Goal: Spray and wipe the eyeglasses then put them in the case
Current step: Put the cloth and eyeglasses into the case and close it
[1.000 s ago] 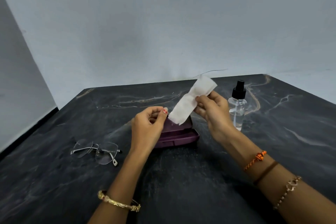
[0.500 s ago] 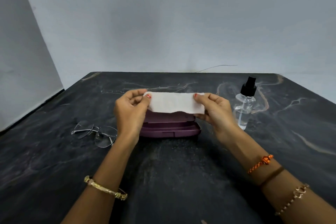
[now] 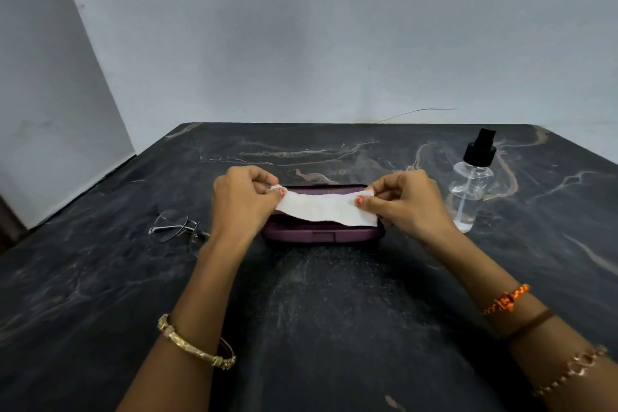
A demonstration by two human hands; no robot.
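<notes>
Hands, left [image 3: 242, 199] and right [image 3: 406, 201], pinch a white wiping cloth [image 3: 326, 209] taut above the maroon case [image 3: 321, 233]; eyeglasses [image 3: 177, 231] lie just beside the left wrist.

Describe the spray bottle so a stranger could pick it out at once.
Start at the dark marble table and find the purple case at its middle. Right of the case, past the right hand, stands the spray bottle: the only upright thing there, clear-bodied with a black pump top.
</notes>
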